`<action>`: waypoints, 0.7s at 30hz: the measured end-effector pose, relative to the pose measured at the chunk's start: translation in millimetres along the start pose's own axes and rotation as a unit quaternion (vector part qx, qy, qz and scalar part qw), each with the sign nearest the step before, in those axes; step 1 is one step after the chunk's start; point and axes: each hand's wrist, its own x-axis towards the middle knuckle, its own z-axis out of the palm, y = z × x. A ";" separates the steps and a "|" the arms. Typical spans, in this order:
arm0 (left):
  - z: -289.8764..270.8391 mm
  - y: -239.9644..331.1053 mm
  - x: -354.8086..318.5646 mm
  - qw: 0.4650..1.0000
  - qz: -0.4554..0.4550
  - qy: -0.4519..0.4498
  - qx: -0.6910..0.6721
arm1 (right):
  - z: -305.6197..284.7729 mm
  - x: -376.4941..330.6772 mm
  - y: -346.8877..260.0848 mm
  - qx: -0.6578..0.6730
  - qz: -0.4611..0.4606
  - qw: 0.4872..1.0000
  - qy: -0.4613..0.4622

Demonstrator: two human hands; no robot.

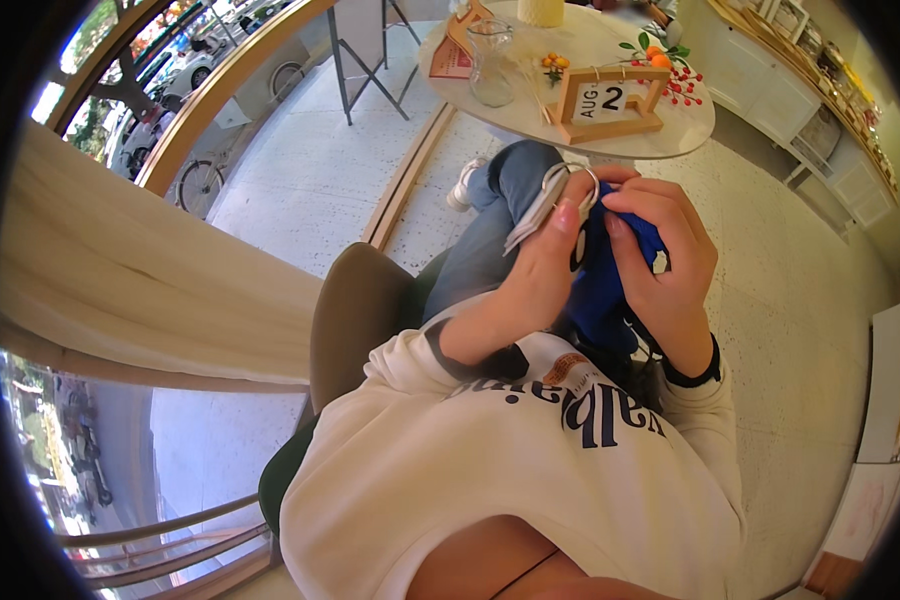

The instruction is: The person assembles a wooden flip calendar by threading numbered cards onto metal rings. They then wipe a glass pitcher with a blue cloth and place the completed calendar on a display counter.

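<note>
Person seated in a brown chair (355,310) by the window (120,90), cream curtain (140,280) on the left, speckled floor (800,300) all around. White sweatshirt (490,470), jeans (490,225), legs stretched toward the far side. Round white tabletop (610,125) sits far, just past the knees; on it a wooden block calendar (610,102), a clear glass jug (492,65), a red-berry sprig (670,75).

Blue cloth (602,285) is held up over the lap, between both hands, in front of the chest. Right hand (670,265) curled around its right side, fingers pressed into the fabric near the top edge. Left hand (545,255) closed on a thin white piece with a loop (555,195), thumb pressed against the cloth's left edge. Hands nearly touch at the top of the cloth.
</note>
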 end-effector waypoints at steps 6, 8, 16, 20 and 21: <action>1.3 4.8 3.4 0.998 -0.022 0.044 -0.035 | -4.5 -9.0 -2.9 0.071 0.008 0.986 -0.152; -9.8 14.3 8.5 0.991 -0.037 0.090 -0.092 | -0.7 -4.7 -1.4 0.107 -0.005 0.969 -0.222; -12.6 23.0 8.2 0.991 -0.036 0.078 -0.103 | -13.1 1.4 1.5 0.119 -0.015 0.988 -0.097; -13.0 24.5 9.9 0.988 -0.055 0.059 -0.134 | -13.5 -5.3 9.2 0.186 0.059 0.979 -0.062; -14.5 23.8 9.9 0.984 -0.057 0.061 -0.158 | -12.6 -6.0 10.0 0.210 0.077 0.974 -0.045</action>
